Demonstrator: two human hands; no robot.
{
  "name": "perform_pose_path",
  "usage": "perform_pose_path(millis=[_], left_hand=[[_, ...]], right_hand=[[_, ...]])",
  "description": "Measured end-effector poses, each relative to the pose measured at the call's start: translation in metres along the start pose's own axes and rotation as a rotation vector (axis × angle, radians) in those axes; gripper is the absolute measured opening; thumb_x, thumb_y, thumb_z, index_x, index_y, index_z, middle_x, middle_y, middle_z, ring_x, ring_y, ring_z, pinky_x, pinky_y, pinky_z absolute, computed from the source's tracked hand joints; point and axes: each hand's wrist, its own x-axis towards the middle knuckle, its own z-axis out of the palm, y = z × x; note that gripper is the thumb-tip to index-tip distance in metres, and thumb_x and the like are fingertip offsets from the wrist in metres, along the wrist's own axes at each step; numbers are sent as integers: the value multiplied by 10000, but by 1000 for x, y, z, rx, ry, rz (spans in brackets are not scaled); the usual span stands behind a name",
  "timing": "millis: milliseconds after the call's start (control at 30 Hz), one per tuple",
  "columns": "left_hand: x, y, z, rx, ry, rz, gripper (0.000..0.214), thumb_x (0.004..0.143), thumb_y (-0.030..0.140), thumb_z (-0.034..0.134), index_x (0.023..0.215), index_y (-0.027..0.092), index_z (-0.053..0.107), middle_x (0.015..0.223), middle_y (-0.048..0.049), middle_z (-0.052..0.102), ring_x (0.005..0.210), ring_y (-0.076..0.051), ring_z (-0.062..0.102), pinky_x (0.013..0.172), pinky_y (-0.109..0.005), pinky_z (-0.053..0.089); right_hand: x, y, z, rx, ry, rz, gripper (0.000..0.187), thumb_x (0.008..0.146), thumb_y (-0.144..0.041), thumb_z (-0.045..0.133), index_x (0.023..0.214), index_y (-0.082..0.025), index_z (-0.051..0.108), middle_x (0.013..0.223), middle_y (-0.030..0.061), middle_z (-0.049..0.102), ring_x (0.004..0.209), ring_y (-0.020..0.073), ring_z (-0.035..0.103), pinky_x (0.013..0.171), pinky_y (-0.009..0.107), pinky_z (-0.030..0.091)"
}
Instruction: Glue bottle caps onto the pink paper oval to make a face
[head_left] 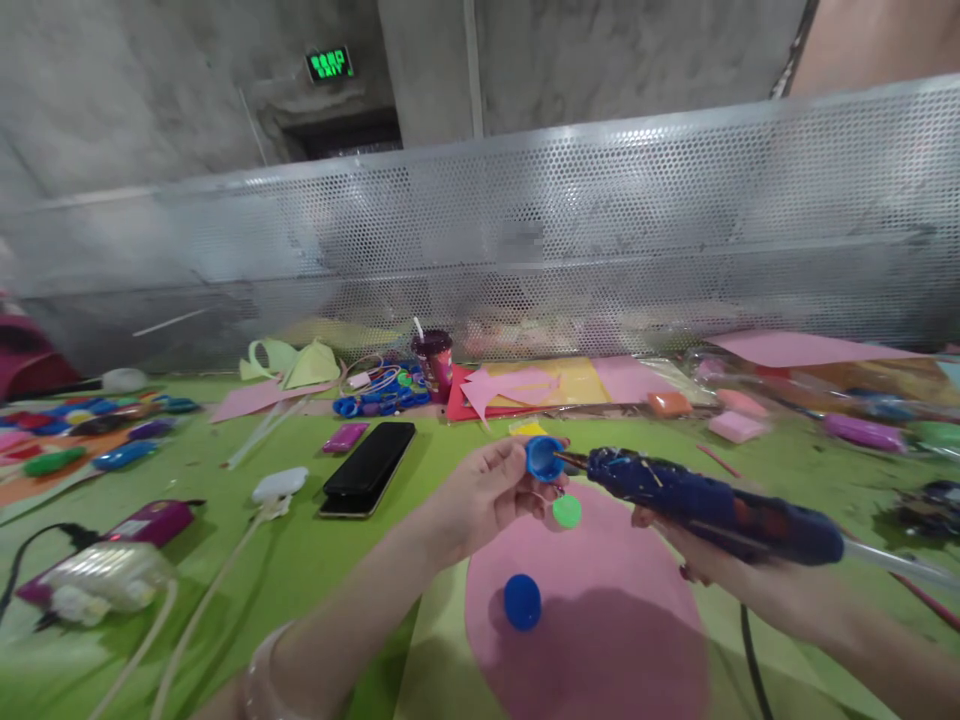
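Note:
Between the fingers of my left hand [491, 492] is a blue bottle cap [545, 459], its hollow side turned toward the right. My right hand [697, 550] is wrapped around a dark blue hot glue gun [712, 505], with a clear glue stick [900, 565] coming out of its back end. The gun's nozzle points left and reaches the cap's opening; whether it touches the inside I cannot tell. Just below my left fingers is a light green disc [567, 511]. Lower down, a second blue cap [522, 602] lies on a pink paper circle [600, 620].
A black phone [369, 468] lies left of my left arm, beside a white charger [280, 486] and a purple power strip [146, 525]. Behind stand a lidded cup [433, 365], blue scissors [382, 400] and coloured papers [517, 385]. A perforated metal screen [600, 230] borders the table.

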Motion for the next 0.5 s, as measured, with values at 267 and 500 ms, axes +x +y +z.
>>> perform_pose_path(millis=[267,500], left_hand=[[0,-4,2,13,-35,6,337,715,416,729,941,169,685,757,-48,658,635,-98,591,574,-201,460],[1,-7,4,-9,-17,-27,389,688,437,745,930,141,675,729,-58,657,628,-110,605,561,-203,453]], right_hand=[[5,14,-3,56,-98,-59,157,699,-379,586,643,-233,605,577,21,608,510,179,549,466,309,495],[5,10,-5,9,-110,-112,106,678,-303,596,597,-238,577,545,10,577,481,182,538,444,311,483]])
